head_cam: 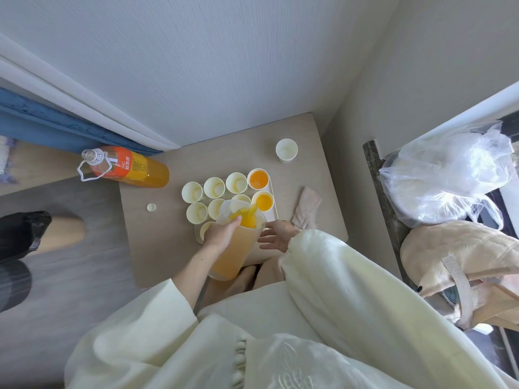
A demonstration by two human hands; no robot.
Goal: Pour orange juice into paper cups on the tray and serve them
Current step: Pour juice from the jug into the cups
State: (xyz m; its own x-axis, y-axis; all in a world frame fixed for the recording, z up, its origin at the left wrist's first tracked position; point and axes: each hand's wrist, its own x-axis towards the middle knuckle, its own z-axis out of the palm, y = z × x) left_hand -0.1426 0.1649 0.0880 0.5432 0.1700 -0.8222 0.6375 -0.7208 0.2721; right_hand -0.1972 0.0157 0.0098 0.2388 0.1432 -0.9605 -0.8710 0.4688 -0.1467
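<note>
At the far left of the beige table stands a tall clear plastic bottle of orange juice with an orange label [126, 169], uncapped, its small white cap [151, 207] lying apart on the table. Next come the empty white paper cups [214, 187], packed rim to rim on the white plastic tray [275, 210]; they look light and thin-walled, easy to tip or crush, so each is best taken low round the body. The left hand [222, 234] has its fingers curled round the upper wall of the translucent plastic pitcher [236, 248], tilted so that juice streams into the half-filled cup [262, 201] just beyond its spout, beside the full cup [258, 178]. The pitcher looks heavy and smooth. The right hand [276, 237] hovers just beside it, fingers spread wide and holding nothing. Further right lies a crumpled pale cloth [307, 209].
</note>
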